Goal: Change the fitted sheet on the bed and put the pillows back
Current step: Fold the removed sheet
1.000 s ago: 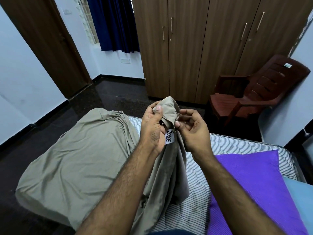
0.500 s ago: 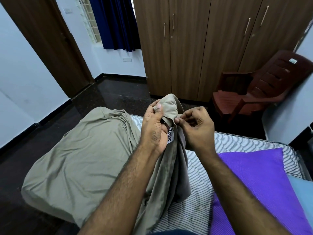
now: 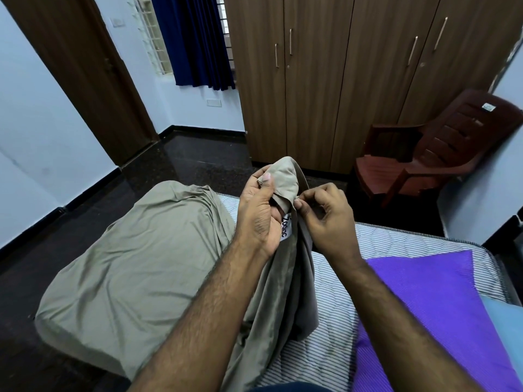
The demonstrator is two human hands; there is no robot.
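A small bedroom with pale blue walls, a dark polished floor, a wooden wardrobe [image 3: 339, 80] on the far side and a brown plastic chair [image 3: 441, 154] at the far right surrounds the bed, whose striped mattress [image 3: 396, 250] lies bare across most of its right half. The olive fitted sheet [image 3: 127, 264] already covers the near-left corner and left side, so I judge the fresh sheet to be partly on, with the right side and at least the far corners left to stretch and tuck. The left hand [image 3: 260, 210] holds a gathered corner of the sheet up over the middle of the bed, fingers curled round the cloth above a white label [image 3: 286, 228]; the right hand [image 3: 322, 216], just beside it, pinches the seam edge between thumb and forefinger. A purple pillow [image 3: 424, 306] lies on the bare mattress at the near right, with something light blue [image 3: 506, 321] beyond it, perhaps another pillow; both await replacing. The only container is the wardrobe, its doors closed, contents hidden
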